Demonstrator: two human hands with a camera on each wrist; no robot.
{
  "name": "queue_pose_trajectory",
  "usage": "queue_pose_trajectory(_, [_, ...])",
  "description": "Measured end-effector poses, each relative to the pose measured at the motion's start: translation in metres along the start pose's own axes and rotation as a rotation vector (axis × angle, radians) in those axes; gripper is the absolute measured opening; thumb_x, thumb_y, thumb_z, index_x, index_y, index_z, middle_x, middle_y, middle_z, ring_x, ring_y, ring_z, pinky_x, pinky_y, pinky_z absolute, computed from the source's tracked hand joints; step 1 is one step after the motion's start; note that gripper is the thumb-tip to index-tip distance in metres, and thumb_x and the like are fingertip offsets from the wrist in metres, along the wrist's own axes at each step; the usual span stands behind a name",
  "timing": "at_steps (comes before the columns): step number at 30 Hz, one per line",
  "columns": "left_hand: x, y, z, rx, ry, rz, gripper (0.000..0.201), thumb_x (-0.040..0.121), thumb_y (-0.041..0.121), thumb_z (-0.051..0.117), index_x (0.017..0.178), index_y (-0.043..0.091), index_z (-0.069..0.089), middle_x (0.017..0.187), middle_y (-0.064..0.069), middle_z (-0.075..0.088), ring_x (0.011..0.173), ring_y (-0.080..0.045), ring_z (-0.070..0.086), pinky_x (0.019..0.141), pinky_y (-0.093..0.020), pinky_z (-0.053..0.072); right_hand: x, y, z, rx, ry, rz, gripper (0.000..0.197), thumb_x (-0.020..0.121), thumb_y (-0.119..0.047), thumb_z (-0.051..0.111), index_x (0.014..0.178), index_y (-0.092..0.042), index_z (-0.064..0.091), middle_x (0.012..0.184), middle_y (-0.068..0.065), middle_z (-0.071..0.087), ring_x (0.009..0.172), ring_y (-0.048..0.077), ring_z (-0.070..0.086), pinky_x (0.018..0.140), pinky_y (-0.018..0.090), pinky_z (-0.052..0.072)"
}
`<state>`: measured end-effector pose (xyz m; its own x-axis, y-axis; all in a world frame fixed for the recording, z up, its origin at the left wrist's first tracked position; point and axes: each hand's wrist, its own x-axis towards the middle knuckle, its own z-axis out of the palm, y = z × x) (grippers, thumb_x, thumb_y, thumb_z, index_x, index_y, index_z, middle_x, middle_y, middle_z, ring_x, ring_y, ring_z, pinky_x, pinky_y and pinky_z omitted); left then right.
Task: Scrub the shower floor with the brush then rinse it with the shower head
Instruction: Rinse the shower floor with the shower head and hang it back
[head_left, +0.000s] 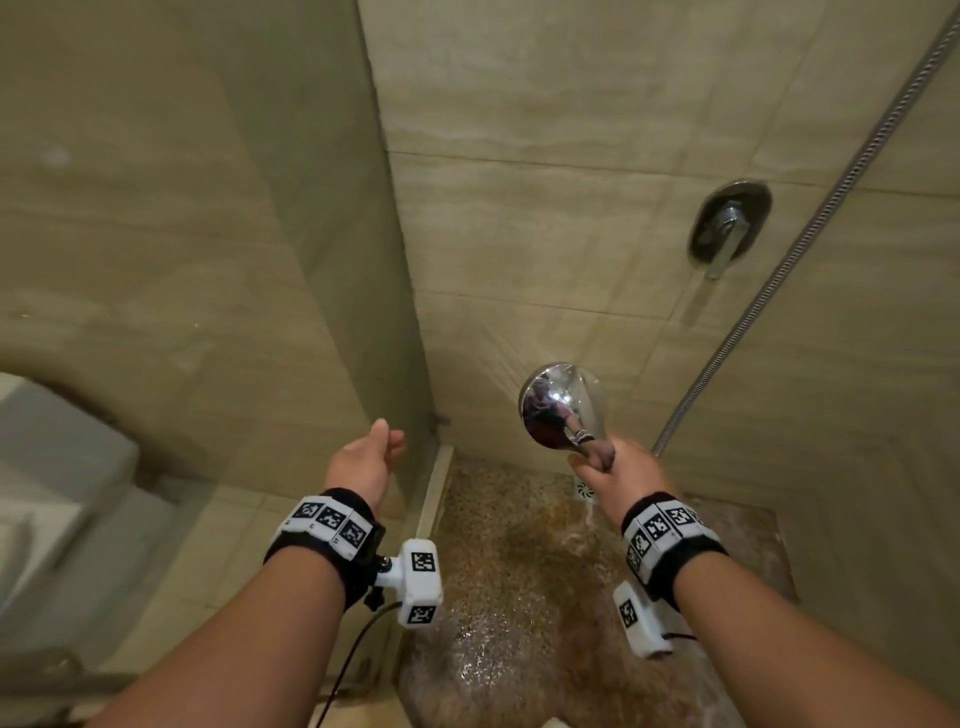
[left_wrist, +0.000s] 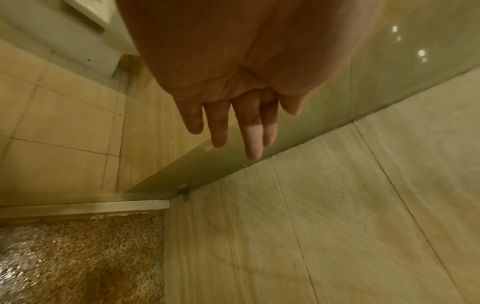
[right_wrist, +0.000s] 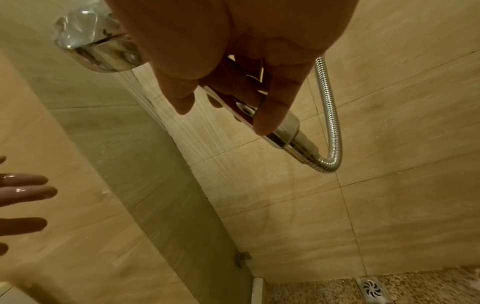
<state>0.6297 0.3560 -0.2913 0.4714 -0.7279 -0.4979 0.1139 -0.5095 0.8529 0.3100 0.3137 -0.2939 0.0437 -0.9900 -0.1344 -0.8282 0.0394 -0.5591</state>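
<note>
My right hand (head_left: 608, 467) grips the handle of the chrome shower head (head_left: 563, 405), fingers curled round it (right_wrist: 233, 92). The head (right_wrist: 96, 47) sprays water toward the tiled back wall and glass edge. Its metal hose (head_left: 810, 234) runs up to the right and loops below the handle (right_wrist: 330, 123). The speckled pebble shower floor (head_left: 519, 597) is wet and glistening under my arms. My left hand (head_left: 371, 454) hangs open beside the glass panel, fingers (left_wrist: 221, 123) straight and wet, holding nothing. No brush is in view.
A glass partition (head_left: 311, 260) stands left of the shower, with a raised sill (head_left: 434, 499) at its foot. A chrome mixer lever (head_left: 727, 228) sits on the back wall. A floor drain (right_wrist: 371, 290) lies near the back wall. A white toilet (head_left: 47, 493) is beyond the glass.
</note>
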Motion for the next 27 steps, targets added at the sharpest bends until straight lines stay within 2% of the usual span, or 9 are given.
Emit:
queue_pose_trajectory(2, [0.003,-0.004,-0.006,-0.012,0.027,-0.002,0.039,0.076,0.057,0.068,0.093,0.023,0.076,0.101,0.005,0.077,0.104,-0.019,0.068,0.106,-0.047,0.048,0.004,0.001,0.004,-0.010,-0.018,-0.005,0.029,0.091,-0.049,0.068,0.086,-0.020,0.061,0.087,-0.006,0.057,0.077,0.007,0.057,0.071,0.028,0.050])
queue_pose_trajectory(5, [-0.005,0.002,-0.007,-0.070,0.047,0.008,0.012,0.086,0.020,0.076,0.093,0.016,0.067,0.096,-0.006,0.074,0.096,-0.024,0.069,0.097,-0.043,0.054,0.008,0.001,0.009,-0.027,-0.042,0.001,0.029,0.090,-0.055,0.065,0.084,-0.027,0.061,0.089,-0.009,0.058,0.079,0.007,0.058,0.078,0.032,0.055])
queue_pose_trajectory(9, [-0.011,0.002,-0.009,-0.066,0.097,0.037,0.032,0.083,-0.008,0.067,0.073,0.014,0.047,0.062,-0.003,0.053,0.062,-0.021,0.052,0.072,-0.039,0.048,0.009,-0.008,0.010,-0.020,-0.058,0.011,0.027,0.089,-0.056,0.067,0.082,-0.031,0.060,0.089,-0.009,0.059,0.079,0.008,0.061,0.078,0.037,0.058])
queue_pose_trajectory(11, [-0.008,0.001,-0.012,-0.028,0.069,0.030,0.032,0.076,-0.006,0.068,0.069,0.017,0.046,0.058,0.000,0.049,0.059,-0.019,0.046,0.068,-0.037,0.043,0.007,-0.012,0.009,-0.014,-0.048,0.014,0.028,0.089,-0.056,0.066,0.081,-0.030,0.059,0.089,-0.009,0.059,0.079,0.008,0.061,0.078,0.038,0.058])
queue_pose_trajectory(13, [-0.007,-0.001,-0.015,-0.005,0.045,0.027,0.024,0.065,0.009,0.068,0.065,0.021,0.048,0.059,0.001,0.050,0.062,-0.019,0.044,0.064,-0.034,0.038,0.003,-0.017,0.007,-0.017,-0.040,0.016,0.029,0.090,-0.054,0.066,0.084,-0.026,0.061,0.090,-0.007,0.058,0.079,0.010,0.061,0.079,0.036,0.057])
queue_pose_trajectory(16, [0.003,-0.008,-0.020,-0.012,0.015,0.043,0.018,0.059,0.020,0.066,0.063,0.021,0.049,0.060,0.004,0.052,0.068,-0.021,0.050,0.068,-0.038,0.044,-0.005,-0.022,0.008,-0.028,-0.045,0.033,0.032,0.093,-0.050,0.065,0.091,-0.019,0.063,0.091,-0.004,0.059,0.079,0.011,0.061,0.080,0.036,0.057])
queue_pose_trajectory(19, [0.008,-0.014,-0.026,0.013,-0.015,0.070,0.017,0.062,0.019,0.067,0.064,0.021,0.051,0.055,0.008,0.051,0.069,-0.020,0.051,0.081,-0.046,0.055,-0.014,-0.029,0.014,-0.076,-0.020,0.044,0.030,0.093,-0.051,0.063,0.089,-0.021,0.062,0.088,-0.006,0.060,0.079,0.010,0.060,0.079,0.039,0.058])
queue_pose_trajectory(23, [0.011,-0.017,-0.045,0.008,-0.036,0.069,0.015,0.060,0.019,0.067,0.064,0.019,0.053,0.056,0.008,0.053,0.069,-0.020,0.052,0.083,-0.045,0.055,-0.024,-0.044,0.029,-0.122,-0.026,0.071,0.024,0.092,-0.057,0.062,0.087,-0.033,0.057,0.086,-0.011,0.061,0.078,0.010,0.061,0.075,0.040,0.059])
queue_pose_trajectory(27, [0.011,-0.024,-0.060,0.021,-0.077,0.052,0.014,0.062,0.021,0.067,0.067,0.019,0.053,0.062,0.004,0.054,0.073,-0.021,0.055,0.088,-0.042,0.054,-0.039,-0.060,0.041,-0.122,-0.009,0.119,0.025,0.092,-0.054,0.064,0.085,-0.031,0.056,0.084,-0.010,0.061,0.077,0.010,0.061,0.076,0.039,0.058])
